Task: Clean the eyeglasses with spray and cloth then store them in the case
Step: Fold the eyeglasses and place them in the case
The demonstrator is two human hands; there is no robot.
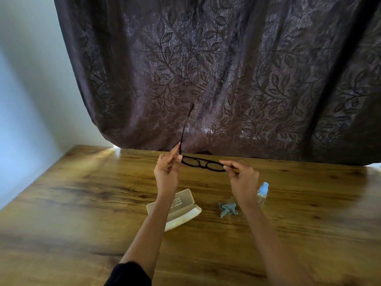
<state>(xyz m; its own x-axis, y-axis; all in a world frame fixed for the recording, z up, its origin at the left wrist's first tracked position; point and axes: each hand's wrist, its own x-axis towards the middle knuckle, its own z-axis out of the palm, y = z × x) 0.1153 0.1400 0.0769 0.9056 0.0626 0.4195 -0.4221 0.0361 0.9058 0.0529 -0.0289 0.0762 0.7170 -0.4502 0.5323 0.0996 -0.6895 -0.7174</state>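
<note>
On the brown wooden table (82,193) lies an open cream plastic case (185,213), its lid print apparently too blurred to read; above, the left hand (167,172) and right hand (243,178) each pinch an end of the black-framed eyeglasses (203,163)

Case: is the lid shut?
No, the case lies open on the table, lid folded back, while the left hand and right hand hold the eyeglasses.
</note>
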